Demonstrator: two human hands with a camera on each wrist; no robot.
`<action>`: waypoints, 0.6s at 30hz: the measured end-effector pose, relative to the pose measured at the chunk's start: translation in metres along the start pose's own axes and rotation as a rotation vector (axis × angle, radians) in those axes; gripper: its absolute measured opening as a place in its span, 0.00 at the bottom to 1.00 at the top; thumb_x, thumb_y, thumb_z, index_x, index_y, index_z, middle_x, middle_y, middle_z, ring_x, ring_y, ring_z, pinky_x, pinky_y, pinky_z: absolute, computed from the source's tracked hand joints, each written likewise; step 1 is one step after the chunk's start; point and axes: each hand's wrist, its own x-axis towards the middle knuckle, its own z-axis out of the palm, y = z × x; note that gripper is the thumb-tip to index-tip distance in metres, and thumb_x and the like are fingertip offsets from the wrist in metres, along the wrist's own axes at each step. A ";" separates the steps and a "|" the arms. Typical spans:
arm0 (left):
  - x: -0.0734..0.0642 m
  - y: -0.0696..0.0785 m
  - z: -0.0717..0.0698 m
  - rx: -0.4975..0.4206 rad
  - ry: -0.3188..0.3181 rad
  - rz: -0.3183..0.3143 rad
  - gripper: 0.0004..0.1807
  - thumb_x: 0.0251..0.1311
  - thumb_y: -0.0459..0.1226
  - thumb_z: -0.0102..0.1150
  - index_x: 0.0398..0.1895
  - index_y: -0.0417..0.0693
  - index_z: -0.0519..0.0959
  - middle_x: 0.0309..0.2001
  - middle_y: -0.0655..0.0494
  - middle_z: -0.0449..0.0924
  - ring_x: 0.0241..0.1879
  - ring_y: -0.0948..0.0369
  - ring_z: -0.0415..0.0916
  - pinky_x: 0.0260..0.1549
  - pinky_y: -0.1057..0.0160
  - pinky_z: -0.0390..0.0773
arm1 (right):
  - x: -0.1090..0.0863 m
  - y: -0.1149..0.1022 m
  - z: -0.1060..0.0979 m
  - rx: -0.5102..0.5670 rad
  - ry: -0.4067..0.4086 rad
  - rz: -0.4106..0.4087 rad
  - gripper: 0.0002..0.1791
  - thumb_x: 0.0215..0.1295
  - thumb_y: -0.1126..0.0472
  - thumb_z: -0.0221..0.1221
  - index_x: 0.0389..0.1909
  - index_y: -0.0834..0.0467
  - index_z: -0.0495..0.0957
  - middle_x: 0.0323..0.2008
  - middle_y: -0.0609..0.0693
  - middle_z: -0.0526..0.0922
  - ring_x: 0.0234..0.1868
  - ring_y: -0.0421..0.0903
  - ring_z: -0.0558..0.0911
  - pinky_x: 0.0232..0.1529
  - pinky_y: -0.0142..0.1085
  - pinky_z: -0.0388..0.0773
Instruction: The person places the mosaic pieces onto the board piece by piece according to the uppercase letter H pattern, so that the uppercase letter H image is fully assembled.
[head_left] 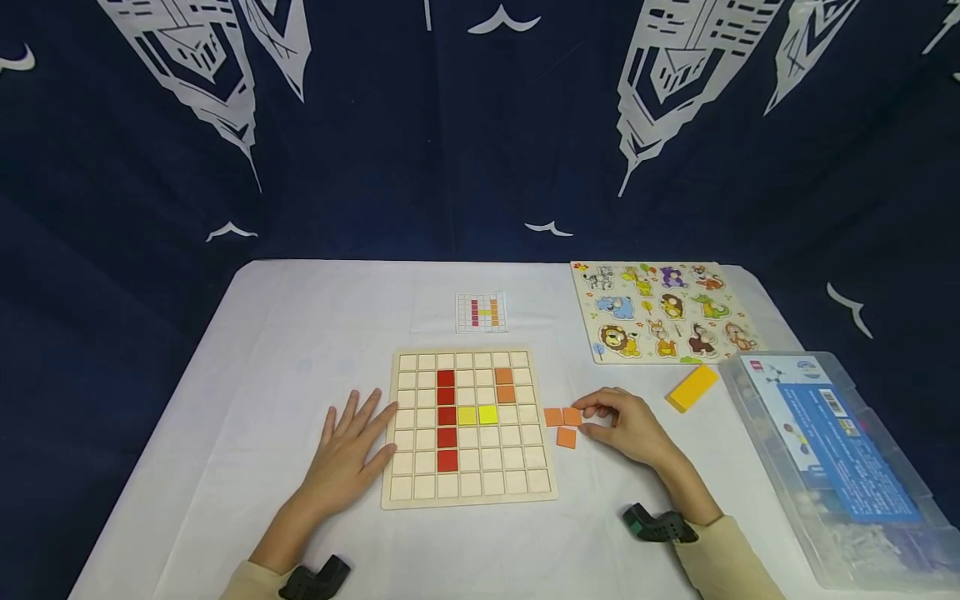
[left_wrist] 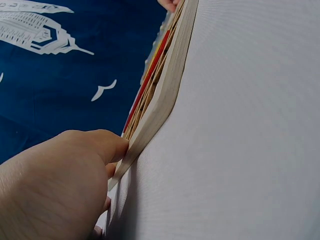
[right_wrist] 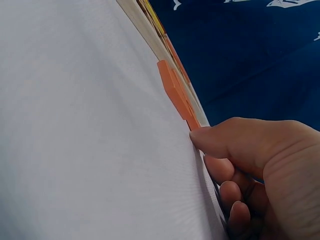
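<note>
A wooden grid board [head_left: 495, 502] lies flat between the hands. It holds a column of several red square tiles [head_left: 447, 460], two yellow tiles [head_left: 487, 415] beside the middle red one, and two orange tiles [head_left: 505, 385] at the upper right. My left hand [head_left: 339, 458] spreads its fingers along the board's left edge; thumb and fingertip touch that edge. Right of the board lie three loose orange tiles. Thumb and index finger of my right hand [head_left: 630, 427] pinch the rightmost orange tile [head_left: 572, 416], beside another one [head_left: 553, 417]; the third [head_left: 566, 437] lies nearer me.
Behind the board is a small printed pattern card [head_left: 482, 313]. An animal puzzle board [head_left: 588, 337] sits at the back right, with a yellow block [head_left: 692, 388] in front of it. A clear plastic case [head_left: 832, 467] takes up the table's right side.
</note>
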 end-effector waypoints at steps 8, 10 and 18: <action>-0.001 -0.002 0.002 -0.001 0.017 0.009 0.31 0.67 0.46 0.55 0.73 0.53 0.65 0.77 0.44 0.52 0.77 0.40 0.38 0.69 0.34 0.33 | 0.000 -0.001 -0.008 0.078 -0.022 0.093 0.13 0.54 0.68 0.69 0.41 0.57 0.84 0.29 0.44 0.81 0.29 0.37 0.73 0.31 0.28 0.71; -0.001 -0.002 0.002 0.001 0.022 0.015 0.31 0.67 0.47 0.55 0.73 0.53 0.65 0.76 0.44 0.52 0.77 0.40 0.38 0.69 0.34 0.33 | 0.000 -0.001 -0.012 0.085 -0.018 0.118 0.12 0.55 0.68 0.68 0.42 0.57 0.84 0.29 0.46 0.81 0.29 0.38 0.73 0.30 0.28 0.70; -0.001 -0.003 0.003 0.012 0.030 0.017 0.31 0.66 0.46 0.55 0.72 0.52 0.65 0.76 0.44 0.53 0.77 0.40 0.39 0.69 0.34 0.34 | 0.003 -0.007 -0.030 0.073 -0.001 0.155 0.12 0.56 0.67 0.68 0.42 0.60 0.82 0.30 0.50 0.80 0.28 0.39 0.73 0.28 0.28 0.70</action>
